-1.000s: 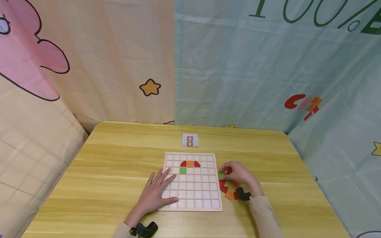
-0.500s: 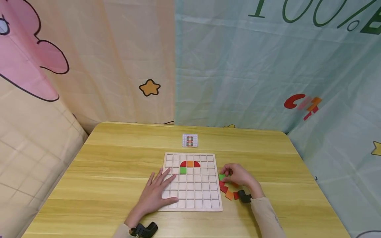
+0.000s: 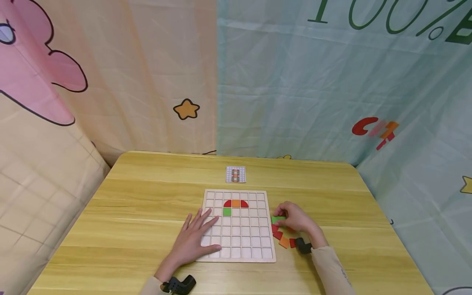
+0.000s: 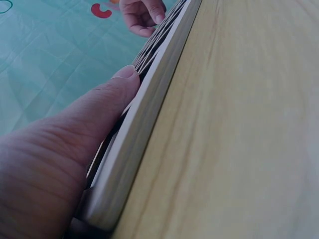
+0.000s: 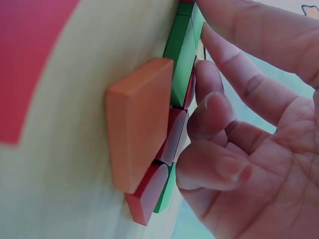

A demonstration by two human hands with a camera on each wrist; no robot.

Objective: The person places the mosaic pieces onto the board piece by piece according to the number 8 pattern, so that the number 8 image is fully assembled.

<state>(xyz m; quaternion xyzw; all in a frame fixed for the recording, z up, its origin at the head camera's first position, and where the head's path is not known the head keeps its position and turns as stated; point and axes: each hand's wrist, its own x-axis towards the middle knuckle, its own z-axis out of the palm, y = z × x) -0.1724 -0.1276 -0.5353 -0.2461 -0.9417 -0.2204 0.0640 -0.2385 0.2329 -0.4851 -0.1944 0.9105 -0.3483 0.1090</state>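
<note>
My left hand (image 3: 191, 239) rests spread over the left side of a pale gridded board (image 3: 254, 241); in the left wrist view its thumb (image 4: 107, 102) lies along the board's near rim. On the grid sit two red curved tiles (image 3: 227, 203), an orange square tile (image 3: 236, 203) between them and a green square tile (image 3: 226, 212) below the left one. Just off the board's right edge, my right hand (image 3: 296, 217) pinches at a green tile (image 5: 182, 57) with thumb and index finger, other fingers curled. More green shows alongside it, and the palm hides part of the pile.
Loose red tiles (image 3: 278, 235) and an orange tile (image 3: 284, 242) lie on the wooden table (image 3: 147, 196) below the right hand. A small patterned card (image 3: 235, 174) lies beyond the board. Printed curtains (image 3: 280, 82) hang behind the table.
The right hand shifts slightly at the tile pile, and more of the green shows beneath its fingers now. The left hand, board and placed tiles stay put.
</note>
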